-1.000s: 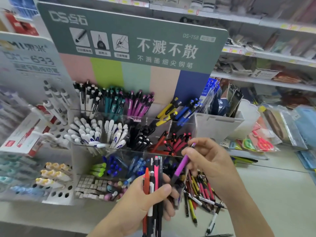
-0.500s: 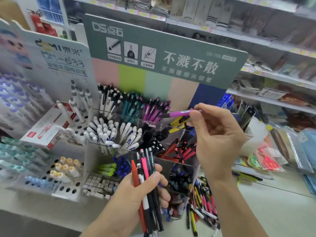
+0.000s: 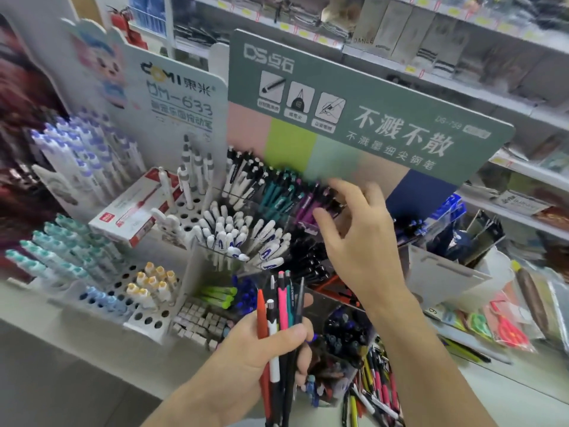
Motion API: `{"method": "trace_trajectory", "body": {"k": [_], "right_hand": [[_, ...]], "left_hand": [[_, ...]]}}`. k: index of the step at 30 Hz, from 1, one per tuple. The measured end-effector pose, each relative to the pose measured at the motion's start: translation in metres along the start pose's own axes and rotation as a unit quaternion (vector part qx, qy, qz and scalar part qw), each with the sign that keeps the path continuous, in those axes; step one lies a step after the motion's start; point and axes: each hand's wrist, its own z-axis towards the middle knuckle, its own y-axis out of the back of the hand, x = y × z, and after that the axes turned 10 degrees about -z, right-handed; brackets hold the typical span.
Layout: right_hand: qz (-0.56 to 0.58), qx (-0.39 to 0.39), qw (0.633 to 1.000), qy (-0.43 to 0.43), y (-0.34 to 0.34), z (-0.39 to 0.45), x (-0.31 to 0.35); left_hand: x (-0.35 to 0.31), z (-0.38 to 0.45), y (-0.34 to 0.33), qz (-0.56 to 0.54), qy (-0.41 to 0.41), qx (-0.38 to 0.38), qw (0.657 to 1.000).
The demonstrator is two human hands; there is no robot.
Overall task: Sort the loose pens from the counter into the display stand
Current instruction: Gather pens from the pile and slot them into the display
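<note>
My left hand (image 3: 261, 346) grips a bundle of pens (image 3: 281, 306), red, white, pink, teal and black, upright in front of the display stand (image 3: 369, 124). The stand has a green sign and clear tiered compartments sorted by colour. My right hand (image 3: 360, 232) hovers with fingers spread and relaxed over the purple pens (image 3: 306, 206) in the top row; it holds nothing. A heap of loose pens (image 3: 377, 386) lies on the counter at the lower right, partly hidden by my right forearm.
A white holed rack (image 3: 144, 315) with capped pens stands to the left, with a red-and-white box (image 3: 132, 211) on it. Small erasers (image 3: 200, 322) fill a tray at the stand's foot. Packaged scissors (image 3: 508, 328) lie at the right. Stocked shelves run behind.
My right hand lifted a purple pen from the counter heap up to the purple compartment and let it go; the fingers are now spread. My left hand kept its bundle.
</note>
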Motion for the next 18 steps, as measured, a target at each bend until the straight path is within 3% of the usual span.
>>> {"method": "trace_trajectory", "body": {"k": [2,4,6,7,13,18], "right_hand": [[0.061,0.015,0.998,0.026,0.009,-0.019,0.006],[0.106,0.154,0.982,0.018,0.017,-0.038,0.007],[0.104,0.311,0.945,-0.001,0.019,-0.053,0.0],[0.099,0.342,0.935,-0.003,0.018,-0.059,-0.006],[0.192,0.357,0.907,-0.119,0.025,-0.085,-0.033],[0.262,0.356,0.88,-0.174,0.03,-0.097,-0.044]], "left_hand": [[0.0,0.001,-0.001,0.006,0.01,-0.006,1.0],[0.001,0.003,0.0,0.025,0.024,-0.004,0.999],[0.004,0.005,0.001,0.042,0.049,0.001,0.998],[0.007,0.005,0.002,0.042,0.062,0.009,0.997],[0.019,0.01,0.001,0.071,0.105,0.051,0.991],[0.025,0.013,0.005,0.012,0.145,0.074,0.987]]}}
